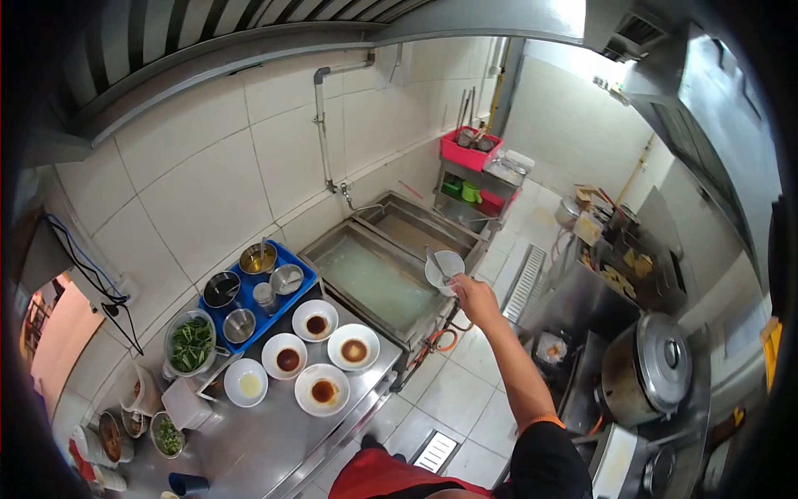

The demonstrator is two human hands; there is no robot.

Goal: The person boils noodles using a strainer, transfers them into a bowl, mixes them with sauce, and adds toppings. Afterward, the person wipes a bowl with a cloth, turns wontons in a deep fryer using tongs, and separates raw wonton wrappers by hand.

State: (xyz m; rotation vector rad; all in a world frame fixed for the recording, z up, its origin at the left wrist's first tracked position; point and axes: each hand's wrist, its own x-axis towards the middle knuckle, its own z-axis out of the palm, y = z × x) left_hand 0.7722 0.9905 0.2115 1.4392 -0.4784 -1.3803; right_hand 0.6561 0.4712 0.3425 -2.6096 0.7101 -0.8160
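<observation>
My right hand (473, 298) reaches forward over the floor beside the steel water basins, its fingers closed on the rim of a white bowl (443, 264). A metal spoon (431, 254) stands in that bowl, its end leaning past the rim. My left hand is out of sight. On the steel counter to the left sit several white bowls, among them one with dark sauce (288, 359), one with brown sauce (324, 391) and one with pale yellow liquid (249, 384).
A basin (374, 279) holds cloudy water. A blue tray (278, 311) carries metal pots and a jar. Greens fill a bowl (192, 345) at left. A large lidded pot (645, 367) and fryer (636, 270) stand at right. A pink bin (470, 150) sits on the rear rack.
</observation>
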